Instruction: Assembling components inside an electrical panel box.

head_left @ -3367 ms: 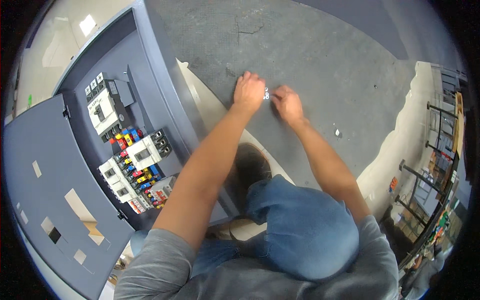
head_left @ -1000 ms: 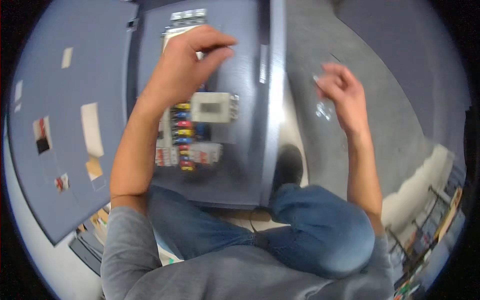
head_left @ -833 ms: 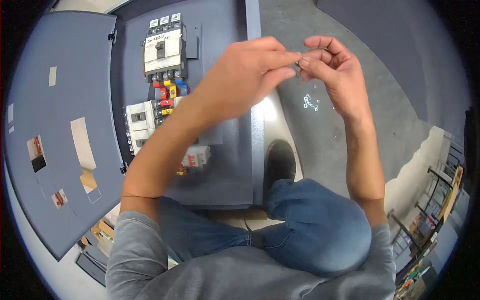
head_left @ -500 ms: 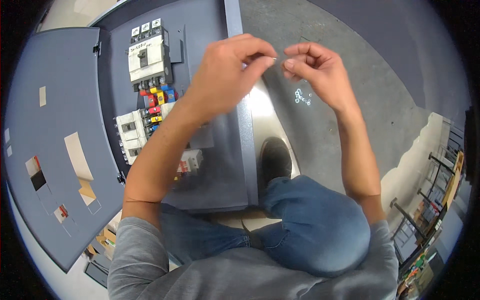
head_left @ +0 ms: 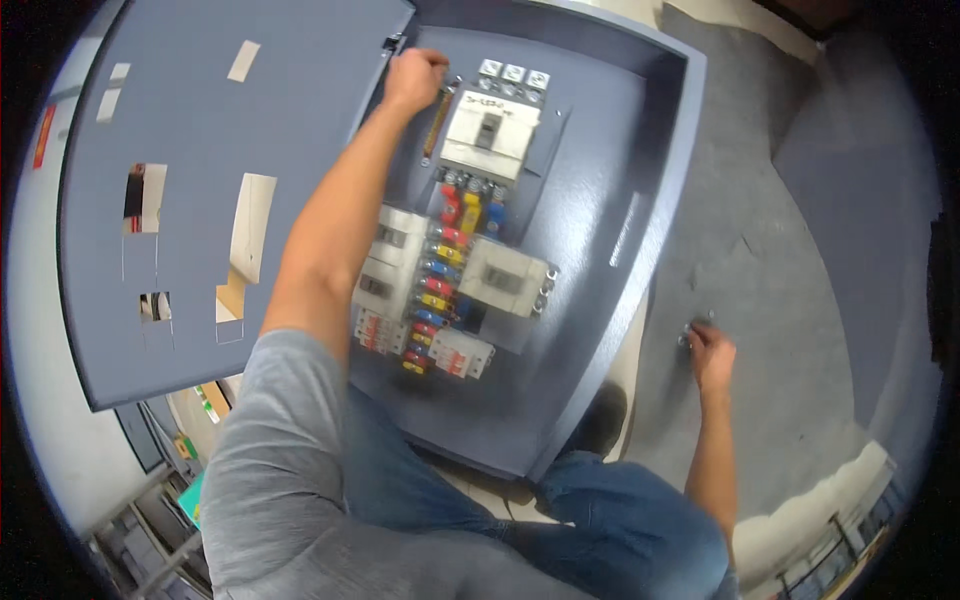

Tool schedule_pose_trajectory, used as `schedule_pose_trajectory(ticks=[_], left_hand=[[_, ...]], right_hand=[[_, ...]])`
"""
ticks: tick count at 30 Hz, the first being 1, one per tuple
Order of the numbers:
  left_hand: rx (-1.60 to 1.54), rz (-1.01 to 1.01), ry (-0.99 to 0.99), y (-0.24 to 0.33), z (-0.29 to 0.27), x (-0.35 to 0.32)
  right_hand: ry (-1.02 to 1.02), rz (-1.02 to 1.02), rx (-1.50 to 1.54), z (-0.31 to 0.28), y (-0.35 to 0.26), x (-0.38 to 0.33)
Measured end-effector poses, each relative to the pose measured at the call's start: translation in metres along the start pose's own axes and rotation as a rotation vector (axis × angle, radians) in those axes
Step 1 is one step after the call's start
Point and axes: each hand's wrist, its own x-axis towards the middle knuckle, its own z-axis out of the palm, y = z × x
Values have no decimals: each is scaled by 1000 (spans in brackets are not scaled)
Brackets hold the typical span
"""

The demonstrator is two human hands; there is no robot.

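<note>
My left hand (head_left: 414,80) reaches into the upper left of a grey electrical panel box (head_left: 590,190). Its fingers are drawn together in a pinch; whatever is between them is too small to make out. Just below it, a narrow brass-coloured bar (head_left: 437,128) with screws is fixed to the back plate, left of a large white circuit breaker (head_left: 490,130). On the grey floor sheet to the right, my right hand (head_left: 712,356) has its fingertips pressed together beside small shiny metal rings (head_left: 686,335), possibly washers or nuts. Fingers partly hide these rings.
Smaller breakers (head_left: 505,277) flank a column of red, yellow and blue busbar pieces (head_left: 437,285) in the box. The panel door (head_left: 190,120), with rectangular cut-outs, hangs open at left. My shoe (head_left: 603,418) is beside the box's right edge.
My hands were close together above the box's right edge, the left pinching a tiny thing. The left has moved into the box, the right down to the floor; the view has turned left.
</note>
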Motion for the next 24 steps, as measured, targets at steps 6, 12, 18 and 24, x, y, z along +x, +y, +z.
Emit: schedule_pose_trajectory(ticks=[6,12,18,24], left_hand=[[-19,-159,-80,-35,41,28],[-30,-207,-211,-45,56,42],[-70,-197,-167,-43,64,40],[-11,-184,-217,-43,61,35]], right_hand=[[15,8,26,12,16,-1],[11,3,70,9,9,-6],[11,4,162,10,15,-1],[-15,-137,86,4,11,-5]])
